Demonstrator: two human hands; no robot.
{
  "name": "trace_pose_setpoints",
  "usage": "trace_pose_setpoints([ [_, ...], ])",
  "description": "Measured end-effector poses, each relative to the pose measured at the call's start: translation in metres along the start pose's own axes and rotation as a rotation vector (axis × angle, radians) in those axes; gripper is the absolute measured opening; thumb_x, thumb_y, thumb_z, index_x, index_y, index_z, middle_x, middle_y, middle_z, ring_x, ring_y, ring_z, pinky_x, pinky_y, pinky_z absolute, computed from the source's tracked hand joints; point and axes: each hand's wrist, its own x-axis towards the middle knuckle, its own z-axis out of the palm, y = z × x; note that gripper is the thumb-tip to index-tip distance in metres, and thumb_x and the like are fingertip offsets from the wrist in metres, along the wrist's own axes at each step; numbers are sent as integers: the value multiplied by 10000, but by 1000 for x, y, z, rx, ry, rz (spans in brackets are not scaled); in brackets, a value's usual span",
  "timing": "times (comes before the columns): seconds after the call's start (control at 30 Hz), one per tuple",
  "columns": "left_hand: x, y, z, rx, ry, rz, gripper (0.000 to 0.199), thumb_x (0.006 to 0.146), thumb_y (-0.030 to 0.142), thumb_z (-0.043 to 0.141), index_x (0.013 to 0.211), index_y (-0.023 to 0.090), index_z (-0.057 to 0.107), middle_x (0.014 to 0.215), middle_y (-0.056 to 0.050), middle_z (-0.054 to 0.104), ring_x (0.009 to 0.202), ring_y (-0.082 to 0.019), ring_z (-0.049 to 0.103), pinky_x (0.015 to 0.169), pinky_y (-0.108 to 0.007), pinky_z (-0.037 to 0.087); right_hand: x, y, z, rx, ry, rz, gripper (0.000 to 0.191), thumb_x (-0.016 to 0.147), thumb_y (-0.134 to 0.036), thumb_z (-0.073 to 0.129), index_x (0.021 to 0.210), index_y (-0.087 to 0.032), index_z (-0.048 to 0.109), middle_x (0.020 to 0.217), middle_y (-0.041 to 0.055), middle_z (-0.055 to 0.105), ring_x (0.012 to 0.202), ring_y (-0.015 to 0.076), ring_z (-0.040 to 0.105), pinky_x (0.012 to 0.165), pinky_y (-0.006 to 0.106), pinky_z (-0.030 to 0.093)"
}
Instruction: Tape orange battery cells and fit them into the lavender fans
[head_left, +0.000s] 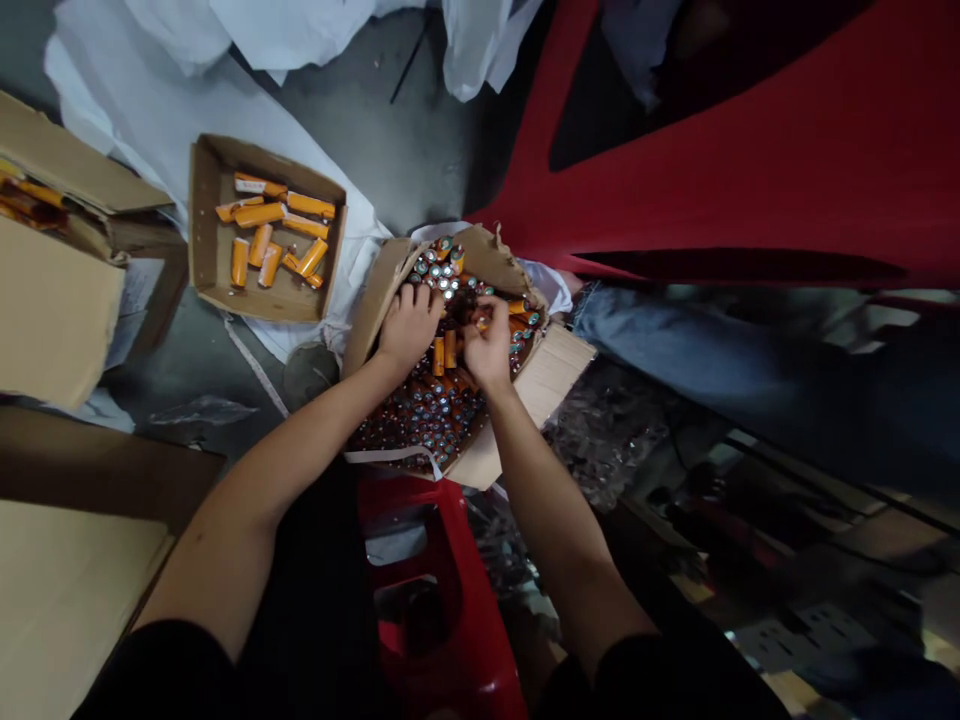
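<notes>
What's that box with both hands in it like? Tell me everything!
The open box looks like brown cardboard, with a ragged far edge and a flap folded outward on the right. It's packed with orange, battery-like cylinders, many standing with shiny ends up. The left hand and right hand reach in among them. A pale strip crosses its near edge, beside a red frame.

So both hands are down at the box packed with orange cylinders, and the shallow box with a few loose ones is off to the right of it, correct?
Not quite: in the head view the shallow box with a few loose orange cylinders is to the left of the packed box, where both the left hand and right hand are.
</notes>
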Motion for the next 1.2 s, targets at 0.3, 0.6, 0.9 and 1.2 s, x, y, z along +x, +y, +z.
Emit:
trace_pose_setpoints([
  [0.3, -65, -8, -50, -103, -22, 45, 364, 1091, 221, 462, 1399, 192, 653, 1506, -198, 618, 1244, -334, 683, 920, -403, 590, -18, -107, -14, 455, -28, -273, 501, 1062, -334, 504, 1556, -359, 424, 1267, 87, 676, 1137, 253, 759, 972, 437, 677],
  [0.6, -86, -169, -114, -168, 566, -445, 669, 975, 465, 694, 1537, 212, 432, 1613, -150, 570, 1518, -387, 510, 1291, -666, 380, 63, -168, 90, 282, -400, -529, 644, 1043, -701, 608, 1538, -293, 560, 1638, 44, 618, 1613, 266, 488, 1382, 466, 367],
  [0.9, -48, 23, 21, -536, 97, 295, 489, 1057, 348, 501, 1501, 155, 569, 1614, -183, 584, 1534, -318, 531, 1324, -528, 421, -6, 25, -83, -209, 7, -162, 621, 1122, -594, 395, 1541, -161, 545, 1512, 241, 656, 1468, 358, 606, 1254, 654, 462],
  [1.2, 25, 25, 64, -752, 107, 267, 632, 1132, 511, 401, 1686, 204, 407, 1783, -158, 416, 1677, -267, 364, 1406, -492, 281, -32, -8, 20, -309, -20, 59, 604, 1118, -330, 316, 1674, -148, 464, 1675, 209, 521, 1594, 304, 468, 1354, 551, 353],
])
